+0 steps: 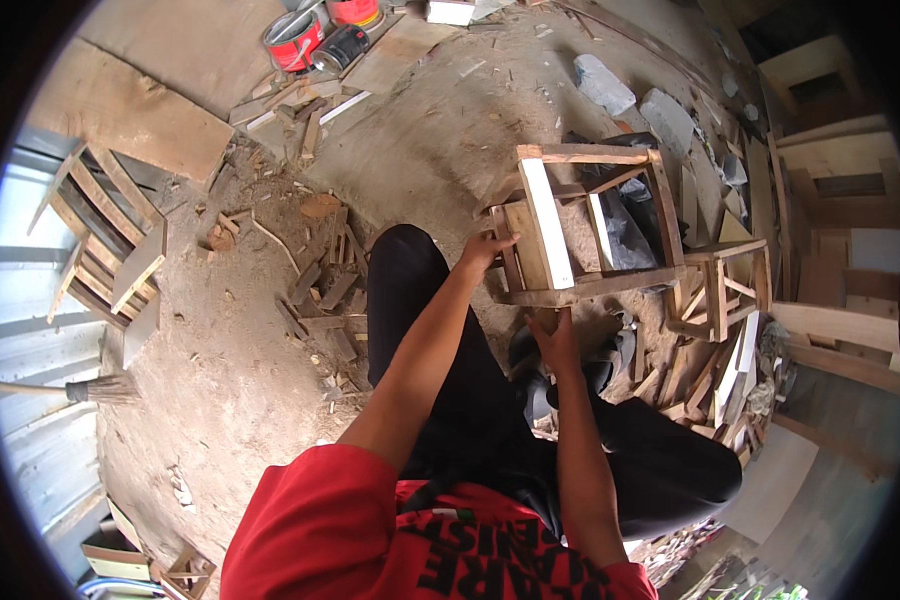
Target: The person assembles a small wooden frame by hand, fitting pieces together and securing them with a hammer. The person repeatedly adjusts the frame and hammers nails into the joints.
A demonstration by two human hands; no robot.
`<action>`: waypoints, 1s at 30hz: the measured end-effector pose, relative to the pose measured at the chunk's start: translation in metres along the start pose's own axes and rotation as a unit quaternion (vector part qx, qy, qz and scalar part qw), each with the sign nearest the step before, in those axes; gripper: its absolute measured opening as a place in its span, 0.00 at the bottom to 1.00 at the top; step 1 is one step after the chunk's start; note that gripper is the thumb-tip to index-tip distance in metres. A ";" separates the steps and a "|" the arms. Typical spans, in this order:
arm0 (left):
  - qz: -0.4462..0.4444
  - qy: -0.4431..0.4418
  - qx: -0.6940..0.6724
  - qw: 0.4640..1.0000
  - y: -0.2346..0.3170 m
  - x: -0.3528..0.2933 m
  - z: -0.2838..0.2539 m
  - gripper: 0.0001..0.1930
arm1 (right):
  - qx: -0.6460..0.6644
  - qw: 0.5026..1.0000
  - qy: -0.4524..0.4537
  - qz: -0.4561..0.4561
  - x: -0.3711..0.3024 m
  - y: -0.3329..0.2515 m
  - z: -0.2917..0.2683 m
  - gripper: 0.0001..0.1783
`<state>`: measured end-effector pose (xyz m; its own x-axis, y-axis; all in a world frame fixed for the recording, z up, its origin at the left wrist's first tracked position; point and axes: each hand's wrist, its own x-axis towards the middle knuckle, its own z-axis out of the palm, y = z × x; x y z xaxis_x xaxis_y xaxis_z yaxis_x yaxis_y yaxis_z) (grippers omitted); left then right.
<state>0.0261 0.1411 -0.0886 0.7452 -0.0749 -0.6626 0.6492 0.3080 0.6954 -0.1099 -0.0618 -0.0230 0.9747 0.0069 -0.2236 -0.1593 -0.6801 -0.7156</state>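
Observation:
A small wooden stool-like frame (610, 284) is held tilted above the floor, right of my left knee. Its bars are brown, and two narrow faces (547, 222) are white. My left hand (480, 254) grips its left side, with fingers over the edge of a board. Lower down, my right hand (556, 342) grasps the near part of the frame from below; some of its fingers are hidden behind the wood. Right of the held frame stands a second wooden frame (716, 298) of similar build. Black plastic sheeting (632, 228) shows through the bars.
Wood offcuts (327, 293) lie left of my knee, with more scraps at the right. Slatted wooden pieces (102, 235) lean near a corrugated metal wall (40, 340), beside a broom (102, 390). Red paint cans (292, 42) and concrete chunks (604, 84) are farther off.

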 end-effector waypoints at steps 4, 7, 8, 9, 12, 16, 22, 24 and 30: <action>0.018 -0.028 -0.033 0.999 0.009 -0.008 0.002 0.32 | -0.036 0.996 -0.015 0.074 -0.001 -0.025 -0.009 0.35; -0.005 -0.022 -0.077 0.997 0.008 -0.009 0.008 0.31 | -0.020 0.999 0.009 0.033 -0.001 -0.017 -0.007 0.32; -0.014 -0.017 -0.076 0.997 0.010 -0.006 0.007 0.31 | -0.017 0.999 0.013 0.029 0.000 -0.019 -0.006 0.31; -0.024 -0.013 -0.074 0.997 0.010 -0.006 0.006 0.31 | -0.014 0.999 0.018 0.025 0.001 -0.021 -0.005 0.31; 0.001 -0.071 -0.076 0.995 0.004 -0.008 0.001 0.31 | -0.009 1.000 0.021 0.021 0.000 -0.024 -0.002 0.30; 0.017 -0.121 -0.042 0.992 0.000 -0.002 -0.005 0.33 | 0.004 0.998 0.023 0.052 -0.001 -0.034 -0.004 0.30; -0.025 -0.087 -0.132 0.987 -0.012 0.015 -0.004 0.29 | -0.045 0.994 0.008 0.097 -0.009 -0.032 -0.014 0.36; -0.025 -0.123 -0.137 0.983 -0.014 0.019 -0.008 0.28 | -0.031 0.996 0.016 0.083 -0.014 -0.025 -0.013 0.37; -0.027 -0.140 -0.116 0.983 -0.015 0.026 -0.012 0.29 | 0.016 0.997 0.061 0.047 -0.006 -0.025 -0.004 0.35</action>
<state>0.0334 0.1459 -0.1198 0.7441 -0.3460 -0.5715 0.6614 0.5026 0.5568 -0.1107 -0.0479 -0.0013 0.9665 -0.1475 -0.2100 -0.2548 -0.6494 -0.7165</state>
